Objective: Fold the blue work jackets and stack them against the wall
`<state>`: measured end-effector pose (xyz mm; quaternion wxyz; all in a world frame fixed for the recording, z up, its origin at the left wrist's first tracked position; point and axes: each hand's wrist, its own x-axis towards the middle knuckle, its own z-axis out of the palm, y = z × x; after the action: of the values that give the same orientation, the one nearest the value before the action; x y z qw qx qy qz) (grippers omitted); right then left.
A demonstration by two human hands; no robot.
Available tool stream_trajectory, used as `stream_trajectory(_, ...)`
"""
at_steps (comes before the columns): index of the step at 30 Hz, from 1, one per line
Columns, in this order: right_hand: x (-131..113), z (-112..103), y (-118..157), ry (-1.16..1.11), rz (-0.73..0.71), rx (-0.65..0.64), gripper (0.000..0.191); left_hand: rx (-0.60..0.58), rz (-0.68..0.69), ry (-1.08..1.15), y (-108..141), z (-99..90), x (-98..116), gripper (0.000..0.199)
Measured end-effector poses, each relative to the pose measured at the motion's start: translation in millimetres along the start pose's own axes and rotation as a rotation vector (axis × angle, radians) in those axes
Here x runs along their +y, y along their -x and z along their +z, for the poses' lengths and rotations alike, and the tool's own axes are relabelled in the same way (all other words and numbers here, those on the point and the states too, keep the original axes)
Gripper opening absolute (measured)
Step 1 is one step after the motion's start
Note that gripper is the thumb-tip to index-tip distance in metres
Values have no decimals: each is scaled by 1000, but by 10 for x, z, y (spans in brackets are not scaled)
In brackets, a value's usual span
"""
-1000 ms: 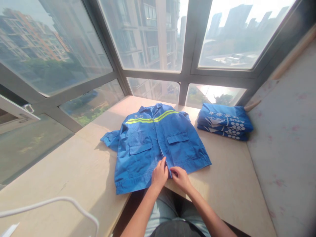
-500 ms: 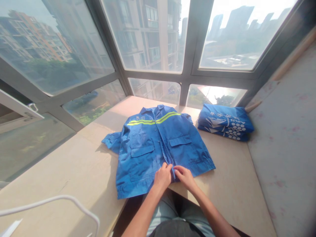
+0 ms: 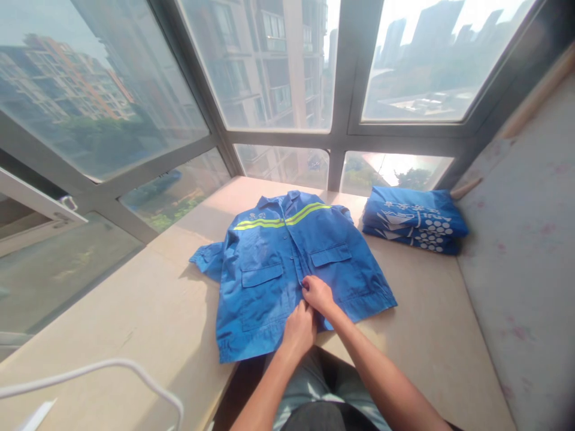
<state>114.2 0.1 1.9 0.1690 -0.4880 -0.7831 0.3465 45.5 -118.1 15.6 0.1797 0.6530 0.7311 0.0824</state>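
Note:
A blue work jacket (image 3: 265, 302) with yellow-green stripes across the chest lies front up on the table, its collar toward the window. Both hands are at the lower part of its front opening. My left hand (image 3: 300, 328) is closed on the front edge near the hem. Just above and to the right, my right hand (image 3: 318, 293) pinches the front placket, fingers pressed together. The two hands nearly touch. Whatever lies right under the fingertips is hidden.
Folded blue garments (image 3: 413, 218) with white print are stacked at the back right, against the wall (image 3: 530, 269). A white cable (image 3: 121, 363) curves over the front left of the pale table (image 3: 148, 299). Window frames (image 3: 278, 139) border the back.
My right hand has moved up and left along the jacket's front opening and now pinches it higher. My left hand stays near the hem. The view has shifted slightly.

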Motion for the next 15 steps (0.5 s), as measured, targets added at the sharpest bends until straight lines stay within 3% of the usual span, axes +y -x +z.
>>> stream_trajectory(4,125,-12,59,-23,-26,-1,32,148,87,225,61,19,-226,41)
stream_trajectory(8,142,19,98,2,-68,-14,26,277,-46,319,-224,-122,-421,34)
stream_trajectory(12,130,86,109,57,-113,26,23,284,-131,278,-638,-266,-509,29)
stream_trajectory(15,172,121,94,-46,-112,69,25,240,-142,261,-823,-266,-513,23)
